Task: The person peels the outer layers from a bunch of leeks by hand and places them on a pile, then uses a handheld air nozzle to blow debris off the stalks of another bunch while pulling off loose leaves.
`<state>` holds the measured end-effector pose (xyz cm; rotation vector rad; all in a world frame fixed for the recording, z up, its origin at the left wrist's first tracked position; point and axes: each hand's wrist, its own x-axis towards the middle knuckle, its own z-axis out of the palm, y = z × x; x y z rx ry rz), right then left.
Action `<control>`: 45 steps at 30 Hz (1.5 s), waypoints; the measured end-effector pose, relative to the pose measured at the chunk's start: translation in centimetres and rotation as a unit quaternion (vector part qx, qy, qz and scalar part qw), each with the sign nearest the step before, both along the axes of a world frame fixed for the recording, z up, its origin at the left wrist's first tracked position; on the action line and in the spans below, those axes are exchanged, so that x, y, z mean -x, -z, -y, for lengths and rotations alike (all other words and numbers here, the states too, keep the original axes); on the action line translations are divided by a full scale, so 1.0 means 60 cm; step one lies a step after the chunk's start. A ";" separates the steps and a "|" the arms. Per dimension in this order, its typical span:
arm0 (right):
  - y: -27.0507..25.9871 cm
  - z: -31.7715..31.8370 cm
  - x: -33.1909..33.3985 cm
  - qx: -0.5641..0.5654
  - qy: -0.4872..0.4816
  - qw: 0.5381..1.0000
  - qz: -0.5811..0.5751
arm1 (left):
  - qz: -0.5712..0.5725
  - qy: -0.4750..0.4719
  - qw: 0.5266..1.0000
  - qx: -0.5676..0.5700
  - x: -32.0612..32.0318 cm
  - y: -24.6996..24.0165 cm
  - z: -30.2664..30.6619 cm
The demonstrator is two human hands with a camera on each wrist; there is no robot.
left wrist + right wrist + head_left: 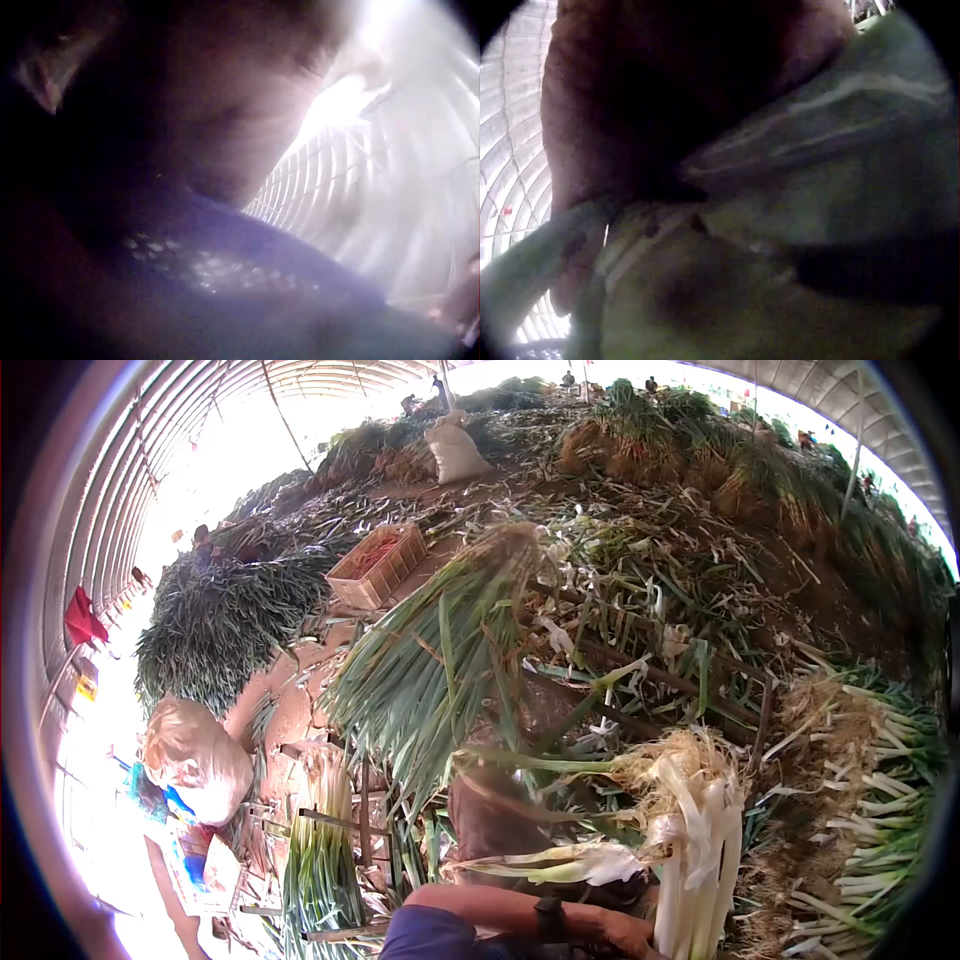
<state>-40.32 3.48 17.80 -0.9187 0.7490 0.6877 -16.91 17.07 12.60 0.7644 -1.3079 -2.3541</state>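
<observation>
A bundle of large green onions (pixel 700 860) stands upright at the lower right of the head view, its pale roots on top and its white stalks running down out of the frame. My left hand (pixel 625 932), below a black wristband, reaches across to the left side of those stalks; its fingertips are hidden. The left wrist view is dark, showing mostly skin and a purple sleeve (pixel 255 262). In the right wrist view my right hand (pixel 697 67) is curled over broad green leaves (pixel 840 172) of onion; it is outside the head view. A loose onion (pixel 540 762) juts left beside the roots.
A leafy onion bundle (pixel 430 650) lies ahead, another (pixel 325 830) sits in a metal rack at left. Trimmed onions (pixel 880 800) line the right side. Leaf waste covers the ground around a metal frame (pixel 690 690). A crate (pixel 375 568) and a white sack (pixel 455 452) stand farther off.
</observation>
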 end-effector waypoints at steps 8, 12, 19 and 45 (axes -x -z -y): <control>0.034 -0.030 -0.025 0.029 0.026 0.998 0.040 | 0.074 0.024 0.995 -0.062 -0.070 -0.019 0.006; 0.043 -0.044 -0.031 0.035 0.035 0.998 0.045 | 0.058 0.085 0.994 -0.028 -0.059 0.053 0.011; 0.059 -0.068 -0.030 0.033 0.057 0.997 0.035 | 0.053 0.076 0.996 0.011 -0.079 0.015 0.014; 0.123 -0.154 -0.037 0.019 0.132 0.991 0.032 | 0.042 -0.071 0.966 0.243 -0.232 0.069 0.042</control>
